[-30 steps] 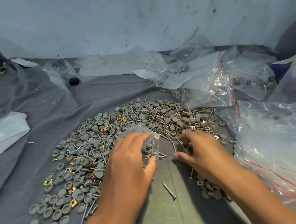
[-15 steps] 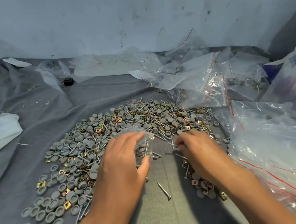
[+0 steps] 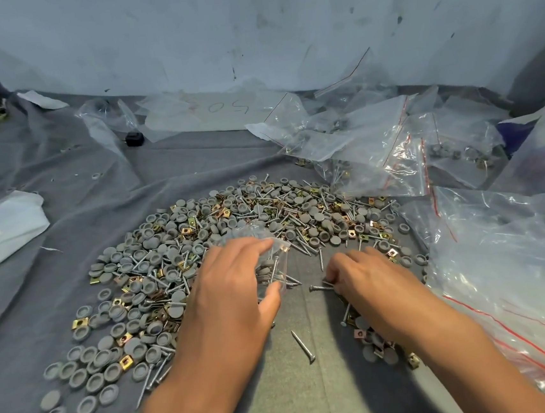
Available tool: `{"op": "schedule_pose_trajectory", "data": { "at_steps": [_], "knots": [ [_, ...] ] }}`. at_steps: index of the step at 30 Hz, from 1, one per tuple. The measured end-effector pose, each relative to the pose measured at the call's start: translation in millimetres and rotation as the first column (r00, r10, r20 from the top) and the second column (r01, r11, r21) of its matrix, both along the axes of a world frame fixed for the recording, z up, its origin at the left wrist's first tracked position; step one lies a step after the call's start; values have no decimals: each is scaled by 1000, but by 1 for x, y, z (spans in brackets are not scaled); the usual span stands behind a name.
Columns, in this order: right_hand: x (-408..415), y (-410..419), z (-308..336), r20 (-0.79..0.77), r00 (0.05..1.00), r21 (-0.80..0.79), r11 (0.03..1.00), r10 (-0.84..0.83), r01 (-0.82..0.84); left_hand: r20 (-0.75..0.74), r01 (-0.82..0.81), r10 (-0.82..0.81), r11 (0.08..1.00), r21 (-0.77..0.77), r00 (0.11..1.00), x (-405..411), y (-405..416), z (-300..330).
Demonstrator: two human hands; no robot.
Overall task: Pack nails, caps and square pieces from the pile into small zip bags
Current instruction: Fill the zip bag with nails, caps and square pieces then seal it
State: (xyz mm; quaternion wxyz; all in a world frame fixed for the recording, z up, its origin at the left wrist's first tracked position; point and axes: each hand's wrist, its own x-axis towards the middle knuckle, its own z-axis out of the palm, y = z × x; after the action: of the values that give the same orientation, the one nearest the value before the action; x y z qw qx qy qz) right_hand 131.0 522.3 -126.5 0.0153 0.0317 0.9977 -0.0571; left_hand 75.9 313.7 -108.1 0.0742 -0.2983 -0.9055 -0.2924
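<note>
Covering most of the small zip bag (image 3: 275, 266), the left hand (image 3: 230, 297) gripped it, mouth facing right, over the pile (image 3: 234, 243) on the grey cloth (image 3: 161, 170). The right hand (image 3: 368, 280) pinched a nail (image 3: 320, 287) lying crosswise, head to the left; its fingertips were hidden. A far sheet (image 3: 222, 111) read, upside down, "50".

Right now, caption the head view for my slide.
Left hand holds a small zip bag open while right hand pinches a nail.
</note>
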Motion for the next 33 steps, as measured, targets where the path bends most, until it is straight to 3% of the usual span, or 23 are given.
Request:
{"op": "schedule_pose_trajectory", "data": {
  "at_steps": [7,11,16,19,23,29,33],
  "knots": [
    [4,-8,-8,43,996,125,988,82,-87,-13,-5,5,1000,-21,1000,1,0,0],
    [2,-12,-11,73,989,103,985,132,-139,-10,-9,9,1000,-28,1000,2,0,0],
    [-2,-21,-12,-111,987,-66,990,121,-128,-18,-4,3,999,-43,1000,2,1,1],
    [-8,-17,0,-241,970,-269,962,-20,-47,-23,-5,4,999,-48,1000,3,1,0],
    [-4,-22,16,-455,891,-411,885,8,-218,-35,-1,-1,998,-57,999,2,2,-1],
    [-2,-34,15,-532,833,-229,921,153,-316,-13,7,-7,999,-49,1000,0,3,-4],
    [0,-37,15,-628,778,-319,902,30,-292,-15,2,-3,999,-43,1000,0,3,-5]
  ]
}}
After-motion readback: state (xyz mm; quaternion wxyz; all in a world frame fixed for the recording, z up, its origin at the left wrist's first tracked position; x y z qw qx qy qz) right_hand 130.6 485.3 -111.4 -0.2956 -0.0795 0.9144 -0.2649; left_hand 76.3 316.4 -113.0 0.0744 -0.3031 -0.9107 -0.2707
